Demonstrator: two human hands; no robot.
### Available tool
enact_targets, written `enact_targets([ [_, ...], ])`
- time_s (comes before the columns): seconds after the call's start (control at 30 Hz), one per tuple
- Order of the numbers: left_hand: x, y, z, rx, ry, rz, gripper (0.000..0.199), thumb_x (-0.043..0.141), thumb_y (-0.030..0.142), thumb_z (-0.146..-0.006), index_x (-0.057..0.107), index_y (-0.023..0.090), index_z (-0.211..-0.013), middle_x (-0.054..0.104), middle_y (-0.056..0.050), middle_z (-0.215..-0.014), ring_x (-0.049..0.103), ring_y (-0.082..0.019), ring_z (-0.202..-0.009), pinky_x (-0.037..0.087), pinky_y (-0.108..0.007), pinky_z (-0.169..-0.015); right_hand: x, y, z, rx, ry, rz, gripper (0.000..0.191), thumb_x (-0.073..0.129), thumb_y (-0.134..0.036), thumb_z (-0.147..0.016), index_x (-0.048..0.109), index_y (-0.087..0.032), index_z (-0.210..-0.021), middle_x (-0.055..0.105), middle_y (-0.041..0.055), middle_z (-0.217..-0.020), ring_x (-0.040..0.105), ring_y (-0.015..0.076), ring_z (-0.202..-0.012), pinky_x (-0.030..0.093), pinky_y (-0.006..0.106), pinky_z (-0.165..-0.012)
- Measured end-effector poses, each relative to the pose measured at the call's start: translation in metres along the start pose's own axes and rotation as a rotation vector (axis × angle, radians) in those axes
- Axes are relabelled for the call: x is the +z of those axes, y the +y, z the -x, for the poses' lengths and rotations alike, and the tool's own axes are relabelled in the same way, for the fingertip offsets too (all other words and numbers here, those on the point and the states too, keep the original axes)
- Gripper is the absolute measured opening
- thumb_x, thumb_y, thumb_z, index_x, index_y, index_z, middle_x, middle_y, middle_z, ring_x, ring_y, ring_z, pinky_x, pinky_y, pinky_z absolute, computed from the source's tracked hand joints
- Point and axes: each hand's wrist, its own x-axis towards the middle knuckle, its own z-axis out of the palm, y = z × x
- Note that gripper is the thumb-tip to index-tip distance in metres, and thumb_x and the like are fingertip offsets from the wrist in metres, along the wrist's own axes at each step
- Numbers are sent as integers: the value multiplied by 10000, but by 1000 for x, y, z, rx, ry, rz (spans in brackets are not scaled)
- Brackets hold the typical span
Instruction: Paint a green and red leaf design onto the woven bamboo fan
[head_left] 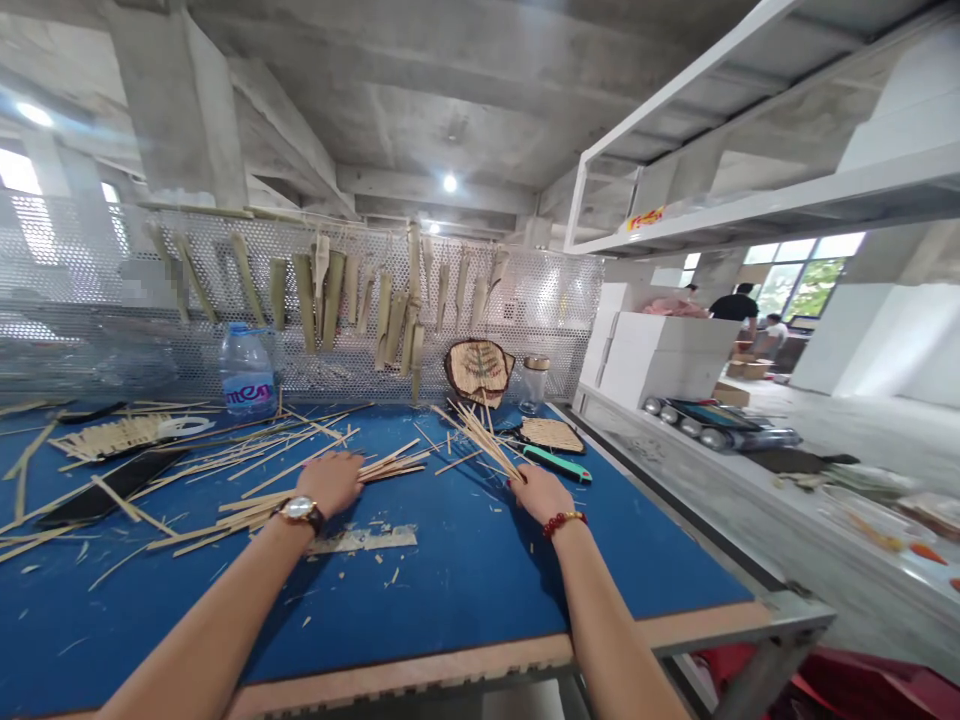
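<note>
My left hand (pixel 330 485), with a watch on its wrist, is closed over a bundle of bamboo strips (pixel 394 466) on the blue tabletop. The strips stick out on both sides of the hand. In my right hand (pixel 541 494), which wears a red bead bracelet, is another bunch of bamboo strips (pixel 484 438), gripped at its near end and fanning away from me. Just beyond that hand lies a green-handled cutter (pixel 559 463), beside a flat woven piece (pixel 552 434). The fingertips of both hands are partly hidden.
Loose strips (pixel 255 450) cover the table's left side, near a black flat piece (pixel 112 488). A large plastic bottle (pixel 247 372), a round woven panel (pixel 478 371) and a glass jar (pixel 535 385) stand at the back. Bamboo pieces hang on a perforated metal screen (pixel 525 300). A white shelf rises right.
</note>
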Motion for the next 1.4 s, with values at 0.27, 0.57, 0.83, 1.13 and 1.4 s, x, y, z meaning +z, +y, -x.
enact_targets([
  [0.27, 11, -44, -1, -143, -83, 2, 276, 533, 395, -920, 661, 152, -946, 696, -59, -943, 648, -190, -870, 503, -399, -821, 8, -6, 4, 29, -7, 93, 197, 499, -355, -885, 642, -220, -871, 689, 65, -925, 625, 212, -845, 340, 269, -619],
  [0.57, 12, -58, 11, -224, 118, 185, 407, 353, 311, -916, 731, 161, -885, 724, -184, -927, 650, -330, -948, 452, -456, -834, 17, -6, 3, -203, 411, -91, 204, 474, -264, -892, 659, -180, -915, 637, 100, -1054, 578, 216, -1010, 403, 301, -846],
  [0.83, -29, -7, 6, -67, 251, 791, 387, 382, 375, -862, 642, 174, -1067, 723, -121, -937, 666, -252, -867, 481, -366, -790, 25, -58, -8, -480, 288, -528, 235, 479, -317, -892, 686, -208, -870, 702, 57, -930, 624, 202, -886, 455, 312, -801],
  [1.13, 4, 91, -21, 72, -170, 1496, 217, 500, 347, -778, 585, 192, -904, 741, -91, -871, 707, -181, -747, 517, -286, -691, 63, -117, -32, -307, -64, -1301, 374, 450, -492, -882, 666, -189, -845, 668, 47, -808, 611, 177, -689, 473, 287, -606],
  [1.4, 24, 92, -5, 37, -490, 1548, 352, 576, 477, -812, 630, 141, -905, 750, -135, -881, 708, -203, -677, 506, -287, -606, 50, -78, -26, -192, -152, -1349, 245, 647, -439, -753, 667, -203, -815, 611, -5, -696, 530, 121, -586, 383, 235, -540],
])
